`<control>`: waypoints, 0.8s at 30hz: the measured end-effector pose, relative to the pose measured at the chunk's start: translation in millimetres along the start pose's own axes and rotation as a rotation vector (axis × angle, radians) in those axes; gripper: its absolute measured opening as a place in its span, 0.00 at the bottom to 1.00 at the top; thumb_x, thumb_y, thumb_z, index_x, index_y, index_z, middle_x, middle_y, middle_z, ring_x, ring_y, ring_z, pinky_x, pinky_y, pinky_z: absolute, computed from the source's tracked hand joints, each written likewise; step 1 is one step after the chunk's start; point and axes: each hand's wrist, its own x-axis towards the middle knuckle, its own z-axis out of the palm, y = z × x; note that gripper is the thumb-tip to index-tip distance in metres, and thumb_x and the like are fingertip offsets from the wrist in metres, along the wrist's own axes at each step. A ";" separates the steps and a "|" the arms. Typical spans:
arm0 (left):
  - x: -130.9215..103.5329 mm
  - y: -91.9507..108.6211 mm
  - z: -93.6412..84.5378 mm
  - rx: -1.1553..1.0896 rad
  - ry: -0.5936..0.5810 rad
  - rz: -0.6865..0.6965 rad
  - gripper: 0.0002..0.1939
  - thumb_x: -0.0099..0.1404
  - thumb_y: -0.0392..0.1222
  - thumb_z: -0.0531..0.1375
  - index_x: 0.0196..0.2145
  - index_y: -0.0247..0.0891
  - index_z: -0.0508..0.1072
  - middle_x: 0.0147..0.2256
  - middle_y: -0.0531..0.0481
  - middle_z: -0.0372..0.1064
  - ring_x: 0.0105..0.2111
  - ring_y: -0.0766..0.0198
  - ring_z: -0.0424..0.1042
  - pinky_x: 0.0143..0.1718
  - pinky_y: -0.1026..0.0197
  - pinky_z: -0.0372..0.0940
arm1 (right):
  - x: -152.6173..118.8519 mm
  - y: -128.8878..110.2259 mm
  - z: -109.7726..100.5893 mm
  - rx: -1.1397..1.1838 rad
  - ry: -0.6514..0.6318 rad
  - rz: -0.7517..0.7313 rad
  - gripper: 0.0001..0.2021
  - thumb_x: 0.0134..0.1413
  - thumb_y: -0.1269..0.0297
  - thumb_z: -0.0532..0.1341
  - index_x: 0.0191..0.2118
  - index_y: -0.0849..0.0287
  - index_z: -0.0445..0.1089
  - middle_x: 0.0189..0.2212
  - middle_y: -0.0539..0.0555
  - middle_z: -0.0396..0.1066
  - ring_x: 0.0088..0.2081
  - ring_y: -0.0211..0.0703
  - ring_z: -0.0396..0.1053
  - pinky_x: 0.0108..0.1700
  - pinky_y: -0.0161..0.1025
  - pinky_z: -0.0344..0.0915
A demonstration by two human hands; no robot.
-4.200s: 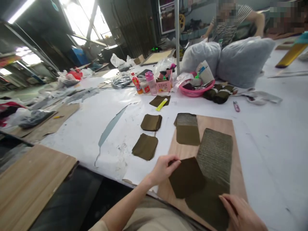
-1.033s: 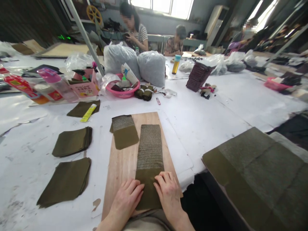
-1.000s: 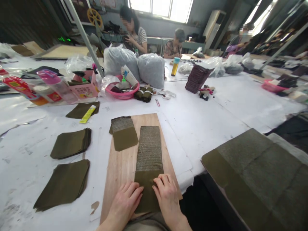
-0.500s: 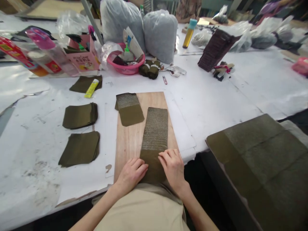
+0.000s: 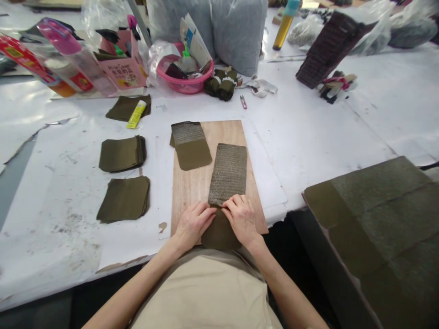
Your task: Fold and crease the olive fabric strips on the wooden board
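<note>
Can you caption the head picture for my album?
Left hand and right hand hold an olive piece over a wooden board.

White-covered table (image 5: 308,137) bearing wooden board (image 5: 190,192)

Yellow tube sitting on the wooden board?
No, the yellow tube lies partly on olive fabric, left of the wooden board.

1. Table (image 5: 291,132): broad, faced in white sheeting; dark smudges (image 5: 73,237) noted at left, a seam (image 5: 372,128) running diagonally at right.
2. Sheeting parted at far left; grey-blue strip (image 5: 15,187) exposed.
3. Front edge (image 5: 126,262): ragged, brownish in places.
4. Grey post (image 5: 139,20): leaning, behind the pink box.
5. Space below table (image 5: 291,265): dark.
6. Light: pale glare on the sheeting, upper left.
</note>
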 end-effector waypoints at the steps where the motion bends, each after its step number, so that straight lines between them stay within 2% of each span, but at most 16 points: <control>1: 4.2 -2.2 0.9 0.006 0.015 -0.020 0.10 0.71 0.39 0.52 0.45 0.39 0.71 0.40 0.47 0.67 0.40 0.61 0.67 0.42 0.58 0.66 | 0.0 0.4 -0.3 0.001 0.001 -0.007 0.01 0.60 0.66 0.62 0.36 0.56 0.69 0.37 0.53 0.67 0.42 0.46 0.61 0.42 0.43 0.59; 5: 16.7 -8.0 0.7 0.003 -0.015 -0.048 0.08 0.69 0.42 0.55 0.43 0.39 0.71 0.41 0.47 0.66 0.41 0.59 0.67 0.43 0.57 0.66 | -1.7 2.7 2.3 0.010 0.028 -0.039 0.04 0.61 0.64 0.60 0.35 0.56 0.70 0.36 0.52 0.67 0.41 0.45 0.60 0.44 0.42 0.57; 12: 20.6 -9.0 -3.7 -0.071 -0.076 -0.096 0.07 0.68 0.42 0.58 0.42 0.40 0.70 0.39 0.48 0.65 0.40 0.60 0.67 0.43 0.57 0.65 | -5.7 6.7 10.1 0.037 0.110 -0.066 0.07 0.64 0.64 0.57 0.37 0.55 0.72 0.36 0.52 0.68 0.41 0.43 0.60 0.45 0.41 0.55; 17: 24.7 -10.0 -7.0 -0.095 -0.114 -0.149 0.07 0.66 0.42 0.60 0.41 0.39 0.69 0.39 0.49 0.65 0.39 0.60 0.67 0.42 0.57 0.65 | -6.5 8.2 13.7 0.036 0.177 -0.099 0.05 0.62 0.65 0.60 0.34 0.55 0.72 0.34 0.51 0.68 0.40 0.41 0.61 0.45 0.41 0.54; 24: 28.5 -13.2 -12.2 -0.086 -0.170 -0.150 0.08 0.66 0.43 0.60 0.43 0.41 0.70 0.38 0.49 0.65 0.38 0.59 0.67 0.40 0.58 0.64 | -7.4 6.8 12.5 0.050 0.232 -0.125 0.05 0.60 0.69 0.62 0.32 0.55 0.73 0.32 0.50 0.68 0.39 0.40 0.61 0.46 0.41 0.54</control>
